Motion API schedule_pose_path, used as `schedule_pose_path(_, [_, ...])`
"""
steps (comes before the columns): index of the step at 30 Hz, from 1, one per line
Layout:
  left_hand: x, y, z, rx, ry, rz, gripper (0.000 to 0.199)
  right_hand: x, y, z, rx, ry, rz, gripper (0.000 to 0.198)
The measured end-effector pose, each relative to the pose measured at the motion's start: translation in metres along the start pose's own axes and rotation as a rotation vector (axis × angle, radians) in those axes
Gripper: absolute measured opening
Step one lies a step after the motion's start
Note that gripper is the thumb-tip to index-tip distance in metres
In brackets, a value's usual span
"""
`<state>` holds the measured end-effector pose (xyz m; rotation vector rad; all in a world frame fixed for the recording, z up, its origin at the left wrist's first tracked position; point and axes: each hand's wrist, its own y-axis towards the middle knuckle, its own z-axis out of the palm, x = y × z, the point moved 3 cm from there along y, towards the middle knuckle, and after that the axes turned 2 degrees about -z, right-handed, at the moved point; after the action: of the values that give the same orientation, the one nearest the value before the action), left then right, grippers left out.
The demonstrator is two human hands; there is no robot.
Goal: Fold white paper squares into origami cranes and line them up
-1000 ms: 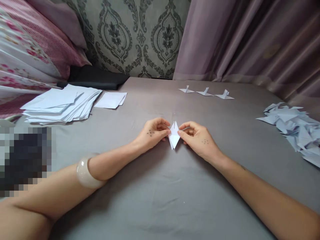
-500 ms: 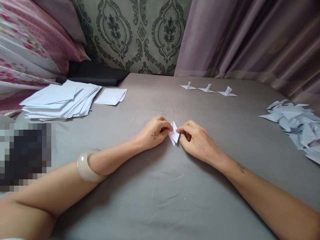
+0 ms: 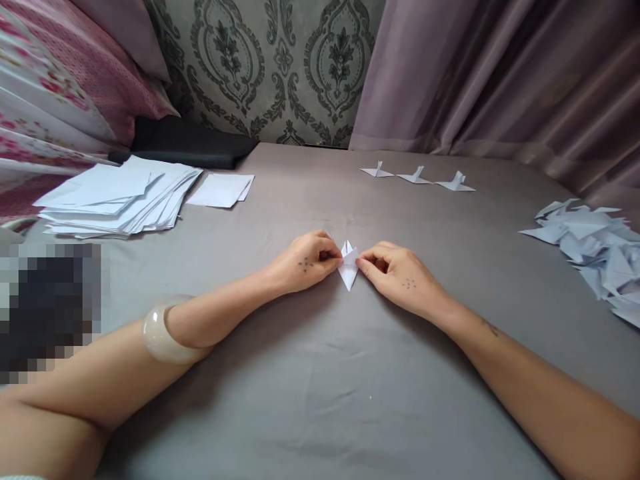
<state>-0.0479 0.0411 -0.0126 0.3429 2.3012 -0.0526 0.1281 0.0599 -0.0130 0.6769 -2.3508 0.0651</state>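
Note:
A small piece of folded white paper (image 3: 349, 270) is between my hands at the middle of the grey surface. Its lower end is a point, and narrow tips stick up at its top. My left hand (image 3: 311, 261) pinches its left edge between thumb and fingers. On the opposite edge, the thumb and forefinger of my right hand (image 3: 397, 272) pinch it too. The fingertips partly cover both edges of the paper.
White paper sheets (image 3: 115, 200) lie stacked at the left, beside a smaller paper pile (image 3: 220, 191). Three folded paper birds (image 3: 417, 176) stand in a row at the back. Several folded paper pieces (image 3: 595, 247) are heaped at the right. Black cloth (image 3: 190, 141) lies at the back left.
The flaps of the folded paper were overlapping and askew; now it looks flatter and more even, with one lower point. My hands have moved slightly apart to its two edges.

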Motion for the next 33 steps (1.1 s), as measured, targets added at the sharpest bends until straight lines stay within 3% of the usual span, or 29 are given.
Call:
schedule_pose_path(15, [0.0057, 0.0040, 0.0018, 0.002, 0.015, -0.087, 0.021, -0.0028, 0.0080, 0.0043, -0.028, -0.016, 0.079, 0.022])
schedule_pose_path(28, [0.0074, 0.0051, 0.0016, 0.031, 0.017, -0.082, 0.015, -0.0005, 0.0101, 0.0045, -0.029, -0.035, 0.090, 0.020])
schedule_pose_path(33, [0.0090, 0.0023, 0.0061, -0.036, 0.071, -0.040, 0.008, -0.0027, 0.0102, 0.0050, -0.043, -0.051, 0.099, 0.015])
